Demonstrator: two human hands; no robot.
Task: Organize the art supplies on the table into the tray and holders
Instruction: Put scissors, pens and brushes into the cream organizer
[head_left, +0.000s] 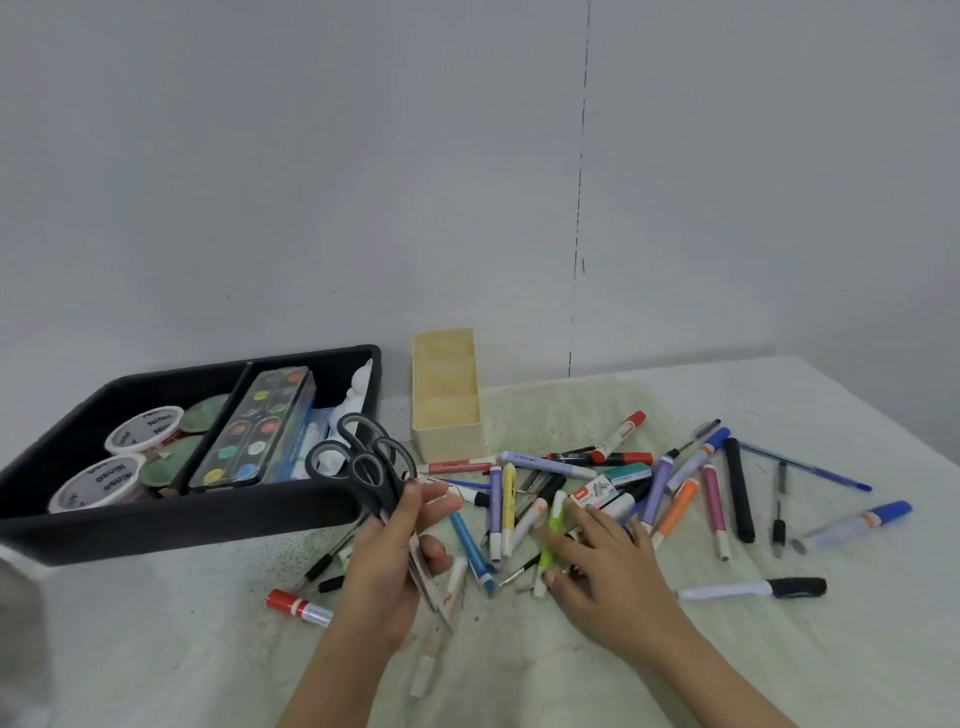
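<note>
A black tray (182, 525) sits at the left of the desk. In it are two white-lidded tubs (111, 475) whose dark print, seen upside down, looks like "OSUIN", and beside them a watercolour palette (254, 428) under a clear lid. A red-capped marker (298, 605) lies in front of the tray. The left hand (384, 577) is curled round the blades of two black-handled scissors (363, 457), whose handles point up at the tray's near right corner. Behind stands a cream three-compartment holder (447, 415), open-topped. To its right, loose pens, markers and highlighters are scattered. Among them is a small white box (592, 491) with a red logo, its writing too small to read. The right hand (608, 571) lies spread and flat on this pile, fingertips touching a lime-green highlighter (553, 535), gripping nothing. A blue-capped marker (862, 519) lies far right. The desk (779, 665) has a pale, green-speckled covering; the wall (727, 182) is plain grey-white with a dark vertical seam
</note>
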